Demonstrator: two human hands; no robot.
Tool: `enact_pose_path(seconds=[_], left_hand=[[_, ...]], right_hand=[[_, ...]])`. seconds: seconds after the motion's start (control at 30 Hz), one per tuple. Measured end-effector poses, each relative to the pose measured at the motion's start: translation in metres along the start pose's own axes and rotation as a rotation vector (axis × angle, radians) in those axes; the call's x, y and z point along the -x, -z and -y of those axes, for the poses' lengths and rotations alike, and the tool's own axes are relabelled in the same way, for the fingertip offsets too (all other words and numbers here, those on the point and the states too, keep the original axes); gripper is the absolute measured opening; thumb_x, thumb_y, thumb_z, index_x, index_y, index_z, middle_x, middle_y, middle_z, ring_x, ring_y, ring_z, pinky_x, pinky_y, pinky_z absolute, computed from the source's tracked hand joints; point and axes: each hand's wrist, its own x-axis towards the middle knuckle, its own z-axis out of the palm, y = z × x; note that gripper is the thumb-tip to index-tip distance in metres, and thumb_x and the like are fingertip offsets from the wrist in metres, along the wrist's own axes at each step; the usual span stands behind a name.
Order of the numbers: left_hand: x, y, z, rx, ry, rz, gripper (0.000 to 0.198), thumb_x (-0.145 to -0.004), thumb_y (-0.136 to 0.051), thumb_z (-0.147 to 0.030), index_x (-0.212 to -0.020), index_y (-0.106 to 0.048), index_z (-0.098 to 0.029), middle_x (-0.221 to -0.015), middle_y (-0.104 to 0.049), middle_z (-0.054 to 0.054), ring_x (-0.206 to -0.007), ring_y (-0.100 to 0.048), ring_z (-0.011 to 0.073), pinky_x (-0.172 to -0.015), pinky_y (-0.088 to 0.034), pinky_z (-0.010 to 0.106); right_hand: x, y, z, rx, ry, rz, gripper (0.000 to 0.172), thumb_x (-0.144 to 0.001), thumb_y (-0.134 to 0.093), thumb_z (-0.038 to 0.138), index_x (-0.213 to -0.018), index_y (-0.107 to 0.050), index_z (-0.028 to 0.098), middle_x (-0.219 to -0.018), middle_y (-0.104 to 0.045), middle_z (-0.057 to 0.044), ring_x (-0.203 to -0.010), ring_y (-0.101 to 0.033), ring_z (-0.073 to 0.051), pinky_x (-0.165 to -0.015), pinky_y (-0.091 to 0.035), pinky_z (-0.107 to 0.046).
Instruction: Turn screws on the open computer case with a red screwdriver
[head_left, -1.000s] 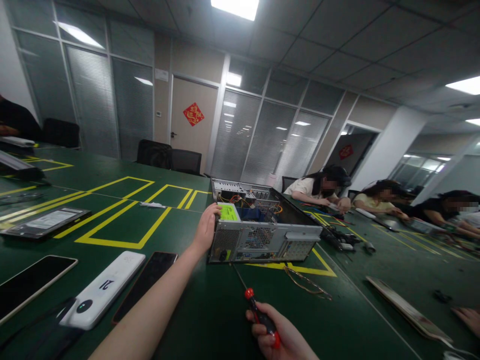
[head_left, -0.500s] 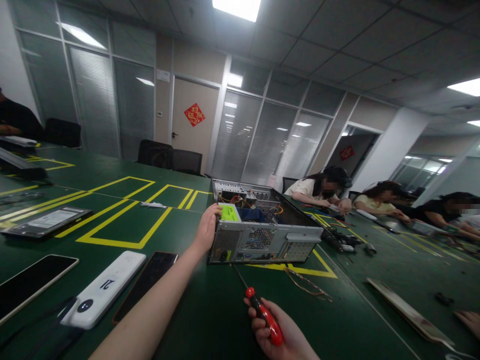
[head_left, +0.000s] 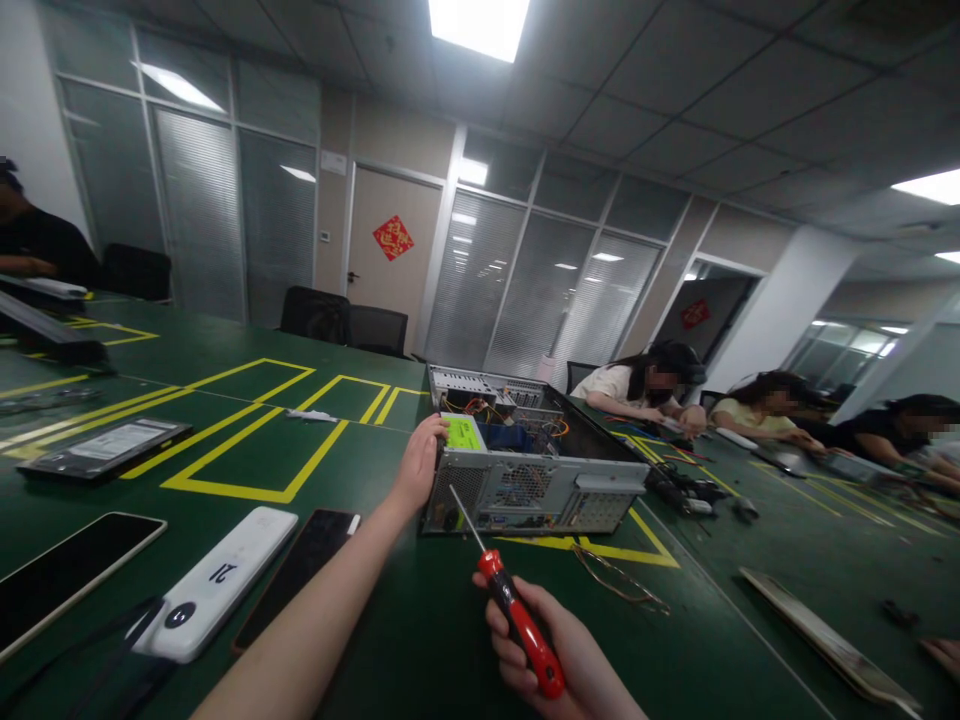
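Note:
An open desktop computer case (head_left: 540,480) lies on its side on the green table (head_left: 420,620), its rear panel facing me and coloured cables showing inside. My left hand (head_left: 416,468) rests against the case's near left corner, fingers curled over the top edge by a green label. My right hand (head_left: 555,660) is closed round the red handle of a screwdriver (head_left: 510,605). Its thin shaft points up and away, with the tip close to the rear panel.
A white power bank (head_left: 214,585), a dark phone (head_left: 296,570) and another phone (head_left: 64,575) lie at my left. Thin wires (head_left: 619,580) lie right of the case. Several seated people work at the far right, another at far left. Yellow tape lines mark the table.
My right hand has lifted the screwdriver off the table and raised its tip toward the case's rear panel. The left hand stays on the case corner.

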Motion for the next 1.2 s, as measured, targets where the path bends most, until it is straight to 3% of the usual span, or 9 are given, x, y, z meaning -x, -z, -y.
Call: enact_pose_path(seconds=[0.47, 0.63, 0.77, 0.87, 0.97, 1.07, 1.13, 1.2], left_hand=[[0.001, -0.001, 0.001, -0.003, 0.019, 0.005, 0.038, -0.096, -0.022, -0.040, -0.094, -0.055, -0.020, -0.114, -0.060, 0.010, -0.123, -0.047, 0.0206, -0.108, -0.035, 0.045], [0.001, -0.001, 0.002, -0.004, -0.001, -0.007, 0.039, -0.096, -0.023, -0.040, -0.093, -0.056, -0.019, -0.112, -0.061, 0.010, -0.121, -0.049, 0.0207, -0.107, -0.037, 0.044], [0.000, -0.001, 0.004, -0.004, -0.012, -0.013, 0.038, -0.096, -0.023, -0.038, -0.092, -0.056, -0.019, -0.111, -0.062, 0.010, -0.119, -0.050, 0.0205, -0.106, -0.038, 0.044], [0.000, -0.001, 0.004, -0.014, -0.014, -0.008, 0.037, -0.096, -0.023, -0.037, -0.093, -0.055, -0.019, -0.111, -0.061, 0.010, -0.120, -0.049, 0.0203, -0.106, -0.038, 0.044], [0.000, -0.001, 0.004, -0.021, -0.018, -0.003, 0.037, -0.096, -0.023, -0.036, -0.093, -0.055, -0.019, -0.112, -0.061, 0.010, -0.120, -0.049, 0.0204, -0.106, -0.038, 0.045], [0.001, -0.001, 0.003, -0.019, -0.012, 0.000, 0.037, -0.096, -0.022, -0.036, -0.093, -0.055, -0.019, -0.112, -0.061, 0.010, -0.121, -0.049, 0.0204, -0.107, -0.037, 0.045], [0.001, -0.001, 0.002, -0.018, -0.006, 0.002, 0.037, -0.096, -0.022, -0.037, -0.093, -0.055, -0.019, -0.112, -0.060, 0.010, -0.121, -0.049, 0.0203, -0.107, -0.036, 0.045], [0.001, -0.001, 0.002, -0.016, -0.004, 0.002, 0.037, -0.096, -0.022, -0.037, -0.093, -0.055, -0.020, -0.112, -0.061, 0.010, -0.121, -0.049, 0.0203, -0.107, -0.037, 0.044]], right_hand=[[-0.009, -0.006, 0.006, 0.004, 0.041, -0.041, 0.025, -0.084, -0.055, 0.031, -0.096, -0.060, 0.009, -0.059, -0.055, 0.000, -0.042, -0.039, -0.005, -0.037, -0.025, -0.014], [-0.009, -0.017, 0.002, 0.058, 0.074, -0.086, 0.021, -0.085, -0.057, 0.032, -0.080, -0.058, 0.012, -0.063, -0.060, -0.002, -0.042, -0.038, -0.003, -0.037, -0.024, -0.013], [-0.007, -0.029, -0.002, 0.000, -0.055, -0.111, 0.029, -0.089, -0.050, 0.030, -0.073, -0.058, 0.008, -0.054, -0.054, 0.000, -0.041, -0.033, -0.001, -0.038, -0.025, -0.010], [-0.007, -0.036, -0.002, -0.125, -0.140, -0.137, 0.034, -0.091, -0.046, 0.036, -0.077, -0.059, 0.007, -0.057, -0.055, -0.001, -0.046, -0.045, -0.003, -0.044, -0.036, -0.011], [-0.010, -0.038, -0.003, -0.166, -0.211, -0.089, 0.034, -0.091, -0.044, 0.042, -0.092, -0.060, 0.013, -0.068, -0.060, -0.002, -0.054, -0.054, -0.009, -0.051, -0.045, -0.020], [-0.012, -0.033, -0.003, -0.172, -0.253, -0.015, 0.033, -0.090, -0.044, 0.044, -0.098, -0.059, 0.016, -0.061, -0.055, 0.001, -0.045, -0.047, -0.006, -0.040, -0.034, -0.014], [-0.013, -0.027, -0.003, -0.219, -0.224, 0.016, 0.035, -0.089, -0.046, 0.046, -0.088, -0.059, 0.014, -0.055, -0.048, 0.004, -0.039, -0.036, -0.002, -0.035, -0.022, -0.010], [-0.014, -0.022, -0.003, -0.236, -0.210, 0.050, 0.036, -0.088, -0.050, 0.045, -0.074, -0.056, 0.012, -0.049, -0.041, 0.006, -0.036, -0.027, 0.000, -0.034, -0.018, -0.007]])
